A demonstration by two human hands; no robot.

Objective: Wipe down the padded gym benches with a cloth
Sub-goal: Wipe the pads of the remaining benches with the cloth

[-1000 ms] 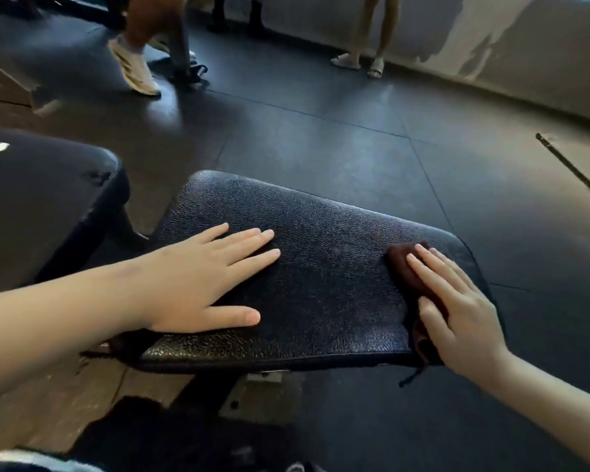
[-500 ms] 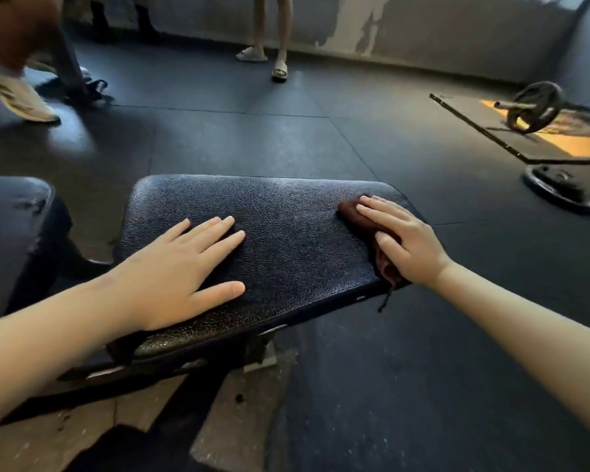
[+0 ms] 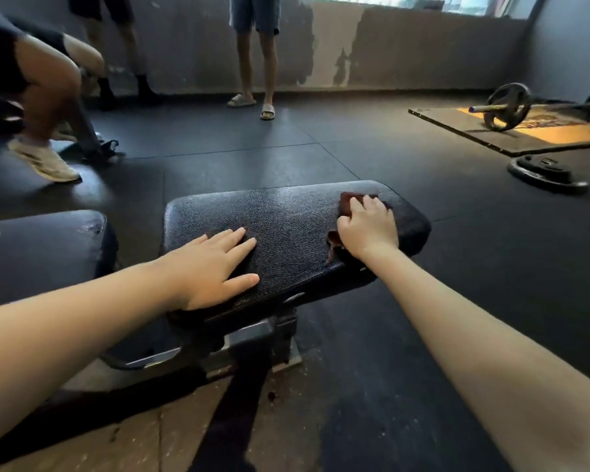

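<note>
**benchrat:** Why is the left hand (image 3: 215, 267) just parked there?

**mopguy:** It's bracing. It lies flat on the near-left part of the bench pad (image 3: 293, 223), fingers straight and spread, holding nothing. My guess is that it takes the person's weight during the reach and keeps the pad from rocking.

**benchrat:** And the cloth?

**mopguy:** The dark reddish cloth (image 3: 347, 202) is on the far right corner of that pad, under the right hand (image 3: 367, 228). The fingers are bent down over it, gripping it bunched against the vinyl, and a tail hangs off the near edge by the wrist. Bunching it probably puts more pressure on the textured surface (a flat rag skates).

**benchrat:** How far along is it?

**mopguy:** Looks mid-wipe to me, working that corner. The second pad (image 3: 41, 247) sits just left, across a gap, with a scuffed spot near its edge, so I'd expect it still needs a turn. The barbell (image 3: 508, 109) and the loose weight plate (image 3: 545, 173) are well apart from the bench.
</note>
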